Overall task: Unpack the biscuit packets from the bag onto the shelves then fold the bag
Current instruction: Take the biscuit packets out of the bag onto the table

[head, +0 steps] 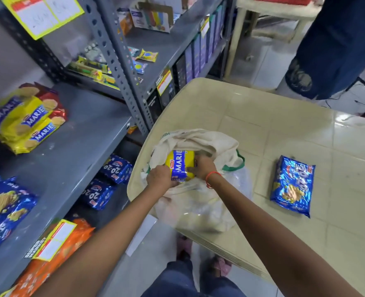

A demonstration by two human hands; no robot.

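Observation:
A cream cloth bag (pixel 218 146) with green handles lies open on the beige table (pixel 284 129), over a clear plastic sheet. A yellow and blue Marie biscuit packet (pixel 179 162) sits in the bag's mouth. My left hand (pixel 159 176) grips its left side and my right hand (pixel 201 168) grips its right side. A blue 20-20 packet (pixel 292 184) lies on the table to the right of the bag. Several Marie packets (pixel 25 121) are stacked on the grey shelf (pixel 74 146) at the left.
Blue 20-20 packets (pixel 3 206) lie at the shelf's left edge and others (pixel 106 183) on the shelf below. Orange packets (pixel 48 262) sit low at the left. A shelf upright (pixel 117 67) stands beside the table. Another person's legs (pixel 335 46) stand at the top right.

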